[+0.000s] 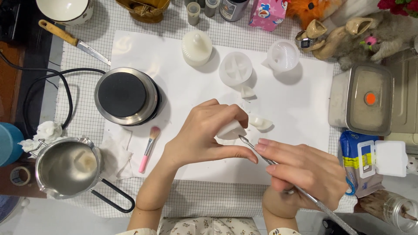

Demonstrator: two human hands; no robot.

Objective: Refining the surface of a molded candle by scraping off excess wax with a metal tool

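Observation:
My left hand (pixel 209 137) grips a small white wax piece (pixel 230 129) over the white paper sheet (pixel 183 100). My right hand (pixel 305 174) holds a thin metal carving tool (pixel 278 167) like a pen, its tip touching the lower edge of the wax piece. A small white wax fragment (pixel 260 122) lies on the paper just right of my left hand. Three white silicone moulds stand along the far edge of the sheet: a domed mould (pixel 197 48), a round mould (pixel 235 68) and a translucent mould (pixel 283 55).
A small round hot plate (pixel 126 96) sits left on the sheet, a pink brush (pixel 149 149) beside it. A steel melting pot (pixel 69 167) stands at the near left. A knife (pixel 74 41), a lidded container (pixel 363 99) and a wipes pack (pixel 361 161) lie around.

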